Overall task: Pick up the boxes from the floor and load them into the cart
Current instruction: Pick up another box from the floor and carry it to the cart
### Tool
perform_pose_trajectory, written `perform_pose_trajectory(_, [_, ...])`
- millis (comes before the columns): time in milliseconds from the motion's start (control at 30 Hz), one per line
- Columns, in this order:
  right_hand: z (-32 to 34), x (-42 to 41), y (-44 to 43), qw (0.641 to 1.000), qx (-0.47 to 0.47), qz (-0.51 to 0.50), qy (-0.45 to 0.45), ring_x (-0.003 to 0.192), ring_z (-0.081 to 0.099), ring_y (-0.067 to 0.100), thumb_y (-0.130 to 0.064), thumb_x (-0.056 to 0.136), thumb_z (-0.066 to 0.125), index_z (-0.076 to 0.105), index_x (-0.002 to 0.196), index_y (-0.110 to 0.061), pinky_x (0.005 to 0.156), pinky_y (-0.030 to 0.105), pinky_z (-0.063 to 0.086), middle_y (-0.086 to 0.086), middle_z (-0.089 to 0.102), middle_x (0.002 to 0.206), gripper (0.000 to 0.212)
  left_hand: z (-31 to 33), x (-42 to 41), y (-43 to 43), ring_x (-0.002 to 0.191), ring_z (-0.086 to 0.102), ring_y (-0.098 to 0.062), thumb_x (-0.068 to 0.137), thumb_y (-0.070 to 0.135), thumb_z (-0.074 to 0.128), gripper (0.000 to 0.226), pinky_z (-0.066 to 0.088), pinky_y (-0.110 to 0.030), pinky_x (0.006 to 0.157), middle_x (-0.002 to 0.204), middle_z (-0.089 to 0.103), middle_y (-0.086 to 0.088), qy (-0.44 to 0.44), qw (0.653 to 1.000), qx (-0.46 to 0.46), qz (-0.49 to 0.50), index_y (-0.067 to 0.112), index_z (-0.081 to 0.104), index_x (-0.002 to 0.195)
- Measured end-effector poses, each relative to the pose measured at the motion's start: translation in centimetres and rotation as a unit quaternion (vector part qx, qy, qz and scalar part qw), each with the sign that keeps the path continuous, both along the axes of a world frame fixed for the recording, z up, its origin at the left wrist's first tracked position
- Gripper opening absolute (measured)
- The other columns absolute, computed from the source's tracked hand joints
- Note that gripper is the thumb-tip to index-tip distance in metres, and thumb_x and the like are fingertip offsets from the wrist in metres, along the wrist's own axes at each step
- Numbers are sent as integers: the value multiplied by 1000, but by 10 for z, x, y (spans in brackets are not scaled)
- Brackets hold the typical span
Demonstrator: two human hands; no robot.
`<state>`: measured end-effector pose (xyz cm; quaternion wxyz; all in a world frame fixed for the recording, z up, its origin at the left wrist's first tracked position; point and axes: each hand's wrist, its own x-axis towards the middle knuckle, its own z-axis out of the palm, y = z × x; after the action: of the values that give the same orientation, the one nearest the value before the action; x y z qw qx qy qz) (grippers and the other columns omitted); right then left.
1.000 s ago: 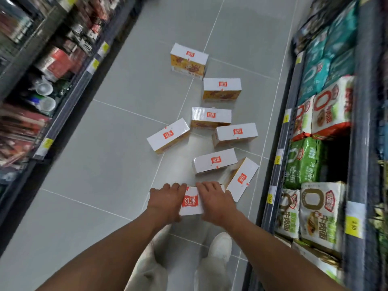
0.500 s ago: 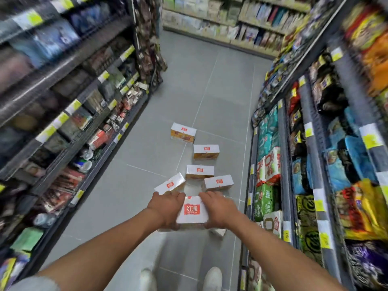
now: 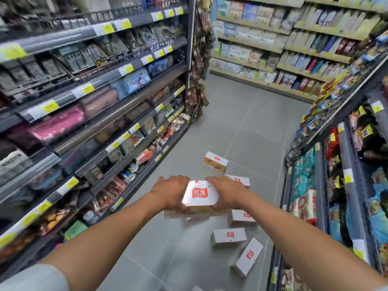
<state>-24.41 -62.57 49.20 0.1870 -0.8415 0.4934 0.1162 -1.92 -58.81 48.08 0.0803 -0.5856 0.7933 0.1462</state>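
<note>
Left shelving of dark metal racks [image 3: 88, 106] smeared by motion blur, package labels and yellow price tags unreadable. White cardboard box with red label [image 3: 200, 194] partly covered at both ends by left hand [image 3: 171, 193] and right hand [image 3: 225, 192]; fingertips wrapped out of sight. Second white floor box [image 3: 239, 180] mostly hidden behind right hand. Forearms cut off at bottom edge. Far shelf goods [image 3: 273, 38] too small to identify.
</note>
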Motion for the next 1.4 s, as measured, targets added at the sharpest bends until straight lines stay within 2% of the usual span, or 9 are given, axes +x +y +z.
perform_pose_trajectory(267, [22,81,-29,982,-6,187,14,131,44,20,-44,76,80,28,155,-33,106,43,45,-6,48,147,95,15,57,48,113,60,-21,62,65,78,76,48,-43,88,120,60,5,3,983,-13,185,30,46,122])
perform_pose_trajectory(333, [24,105,-25,971,-8,236,19,133,44,20,-44,76,80,28,156,-34,106,44,45,-7,47,148,96,20,67,71,114,59,-22,65,60,80,75,44,-40,83,123,61,5,3,971,-15,237,29,46,125])
perform_pose_trajectory(433, [25,148,-5,948,-10,316,19,136,43,21,-48,73,82,27,156,-35,108,47,45,-7,46,151,101,26,81,121,125,54,-24,68,58,80,88,41,-48,93,135,56,2,-5,947,-8,322,27,41,141])
perform_pose_trajectory(533, [24,190,27,920,-8,392,13,138,42,21,-49,71,82,26,156,-37,107,49,45,-7,43,154,102,31,93,177,124,54,-24,69,57,79,84,45,-47,96,133,56,2,-8,915,2,404,27,41,139])
perform_pose_trajectory(667, [24,249,95,859,-19,512,2,135,44,22,-49,73,80,32,153,-33,105,43,45,-5,47,150,94,43,102,271,126,52,-26,71,53,80,82,43,-49,103,135,55,0,-8,859,22,512,24,42,138])
perform_pose_trajectory(833, [24,305,211,771,1,636,-19,123,54,23,-48,68,80,46,129,-37,80,35,44,-6,58,131,71,53,91,400,131,51,-25,70,58,80,87,41,-49,104,141,54,2,-2,780,16,626,28,40,142])
perform_pose_trajectory(1100, [14,349,427,646,32,762,-5,112,54,21,-59,56,72,42,108,-37,85,46,52,-11,57,113,64,51,49,608,126,53,-21,68,69,75,84,41,-47,100,135,55,6,-1,650,30,759,36,41,137])
perform_pose_trajectory(1267, [9,349,567,577,44,816,-6,108,55,19,-51,61,77,48,112,-35,75,36,46,-10,58,114,61,37,17,736,124,55,-20,61,74,76,94,43,-47,100,136,56,8,0,576,48,816,37,40,140])
perform_pose_trajectory(1400, [6,351,665,530,50,847,-4,109,58,21,-50,62,77,46,114,-36,80,40,49,-9,59,115,62,35,-3,821,124,54,-20,62,73,76,94,40,-48,101,135,56,8,10,529,47,847,36,40,140])
